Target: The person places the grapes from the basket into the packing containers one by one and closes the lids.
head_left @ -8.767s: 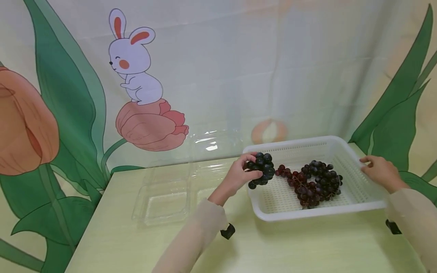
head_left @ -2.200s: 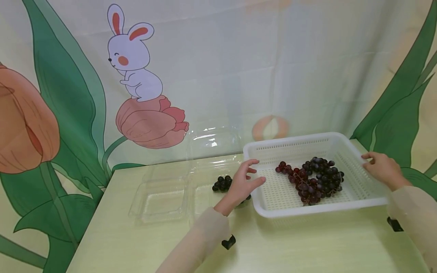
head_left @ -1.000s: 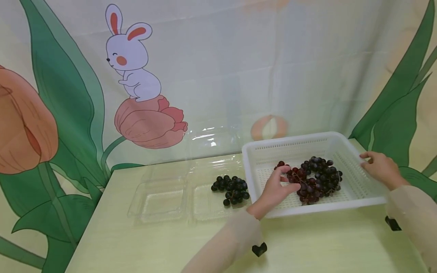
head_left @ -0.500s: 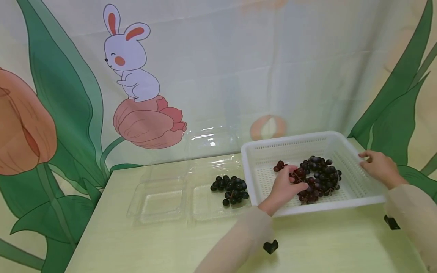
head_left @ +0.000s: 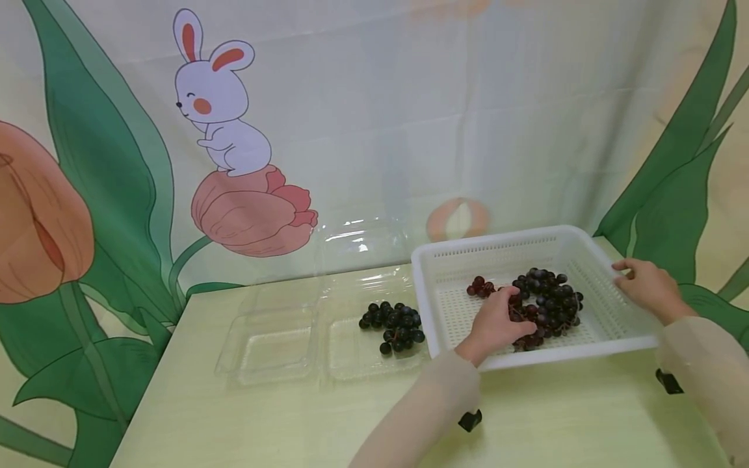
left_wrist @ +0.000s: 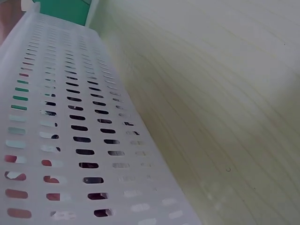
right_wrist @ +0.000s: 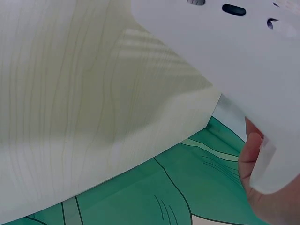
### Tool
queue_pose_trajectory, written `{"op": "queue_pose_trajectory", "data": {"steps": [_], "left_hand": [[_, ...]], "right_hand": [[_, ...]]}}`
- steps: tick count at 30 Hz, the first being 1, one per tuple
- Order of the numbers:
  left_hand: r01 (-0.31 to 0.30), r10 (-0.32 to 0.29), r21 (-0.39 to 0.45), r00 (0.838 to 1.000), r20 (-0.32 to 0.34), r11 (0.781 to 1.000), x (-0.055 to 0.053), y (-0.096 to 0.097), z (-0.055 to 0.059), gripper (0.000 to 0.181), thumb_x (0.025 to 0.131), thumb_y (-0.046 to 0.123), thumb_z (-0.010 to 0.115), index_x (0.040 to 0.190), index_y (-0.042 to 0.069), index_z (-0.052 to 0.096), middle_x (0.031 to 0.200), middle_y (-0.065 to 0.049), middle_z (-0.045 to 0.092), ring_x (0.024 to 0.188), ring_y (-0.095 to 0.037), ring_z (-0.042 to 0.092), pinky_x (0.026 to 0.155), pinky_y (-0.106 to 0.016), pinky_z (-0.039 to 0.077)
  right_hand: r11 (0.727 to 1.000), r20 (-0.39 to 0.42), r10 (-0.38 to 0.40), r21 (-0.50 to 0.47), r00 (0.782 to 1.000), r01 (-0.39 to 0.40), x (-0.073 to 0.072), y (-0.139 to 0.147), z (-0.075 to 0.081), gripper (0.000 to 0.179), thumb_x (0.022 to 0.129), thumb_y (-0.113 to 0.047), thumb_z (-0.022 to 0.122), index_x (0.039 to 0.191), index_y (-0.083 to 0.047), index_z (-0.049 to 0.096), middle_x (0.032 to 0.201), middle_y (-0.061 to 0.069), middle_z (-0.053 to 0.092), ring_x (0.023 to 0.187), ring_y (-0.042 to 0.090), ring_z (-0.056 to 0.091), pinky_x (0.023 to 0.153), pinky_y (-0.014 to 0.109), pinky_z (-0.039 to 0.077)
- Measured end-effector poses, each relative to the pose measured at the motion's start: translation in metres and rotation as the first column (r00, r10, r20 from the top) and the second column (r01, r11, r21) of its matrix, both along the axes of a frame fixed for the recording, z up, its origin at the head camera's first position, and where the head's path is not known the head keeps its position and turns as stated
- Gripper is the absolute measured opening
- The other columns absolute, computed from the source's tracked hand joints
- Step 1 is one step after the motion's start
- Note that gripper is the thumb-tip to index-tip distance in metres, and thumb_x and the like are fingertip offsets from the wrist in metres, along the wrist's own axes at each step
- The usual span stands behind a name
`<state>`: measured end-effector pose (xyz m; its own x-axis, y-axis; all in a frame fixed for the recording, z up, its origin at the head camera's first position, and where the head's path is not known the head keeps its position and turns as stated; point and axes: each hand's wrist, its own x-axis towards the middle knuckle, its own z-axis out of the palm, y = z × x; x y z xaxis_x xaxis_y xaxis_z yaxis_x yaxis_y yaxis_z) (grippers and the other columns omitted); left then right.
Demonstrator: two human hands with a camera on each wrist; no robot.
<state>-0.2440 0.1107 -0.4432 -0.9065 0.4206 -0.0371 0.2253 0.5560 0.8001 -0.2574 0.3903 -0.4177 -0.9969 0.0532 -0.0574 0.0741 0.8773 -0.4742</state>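
Note:
My left hand point(head_left: 496, 322) reaches over the near-left side of a white plastic basket point(head_left: 509, 363), its fingers and thumb curled round a bunch of red grapes point(head_left: 480, 286). Its fingertips partly hide that bunch. Against it on the right lie dark purple grapes point(head_left: 556, 299). My right hand point(head_left: 649, 286) grips the basket's right rim; the right wrist view shows a finger point(right_wrist: 250, 152) hooked at the rim. In the left wrist view, the slotted wall point(left_wrist: 84, 122) of the basket hides most of the grapes.
Left of the basket, a bunch of black grapes point(head_left: 394, 322) lies in an open clear plastic box point(head_left: 345, 364), whose lid point(head_left: 359, 240) stands up behind it. Another clear box point(head_left: 275, 348) sits further left. A printed curtain point(head_left: 363, 130) hangs along the table's point(head_left: 257, 429) back edge.
The black grapes, earlier in my left hand, now lie in the clear box. My left hand has since moved right, over the basket and down to the red grapes. My right hand stays at the rim.

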Motion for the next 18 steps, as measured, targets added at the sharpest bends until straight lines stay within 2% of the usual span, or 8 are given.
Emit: {"op": "queue_pose_trajectory", "data": {"steps": [4,9,18], "left_hand": [[0.026,-0.026,-0.005,0.999,0.023,1.000,-0.0028,0.0006,-0.0021,0.065,0.077,0.031,0.067,0.133,0.027,0.034,0.136,0.007,0.039,0.119,-0.014,0.043,0.088,-0.031,0.043],[0.044,-0.044,0.004,0.996,0.083,0.999,-0.0069,0.0007,-0.0067,0.067,0.077,0.031,0.067,0.133,0.031,0.032,0.139,0.008,0.035,0.124,-0.016,0.039,0.090,-0.035,0.042],[0.101,-0.101,0.011,0.982,0.162,0.995,-0.0076,-0.0010,-0.0077,0.068,0.078,0.029,0.067,0.135,0.029,0.030,0.140,0.006,0.033,0.126,-0.017,0.036,0.093,-0.037,0.040]], "right_hand": [[1.000,-0.001,0.002,-0.001,1.000,-0.002,0.0002,-0.0004,0.0010,0.044,0.090,-0.024,0.044,0.122,0.006,0.041,0.109,0.034,0.048,0.087,0.041,0.052,0.058,0.035,0.041],[1.000,-0.010,0.006,-0.003,1.000,-0.006,0.0014,-0.0019,0.0019,0.044,0.090,-0.024,0.043,0.122,0.006,0.041,0.109,0.034,0.048,0.088,0.042,0.052,0.059,0.037,0.040],[1.000,-0.007,0.002,-0.004,1.000,-0.002,0.0014,-0.0020,0.0018,0.043,0.091,-0.024,0.043,0.122,0.006,0.041,0.110,0.034,0.048,0.089,0.042,0.052,0.060,0.038,0.041]]}}
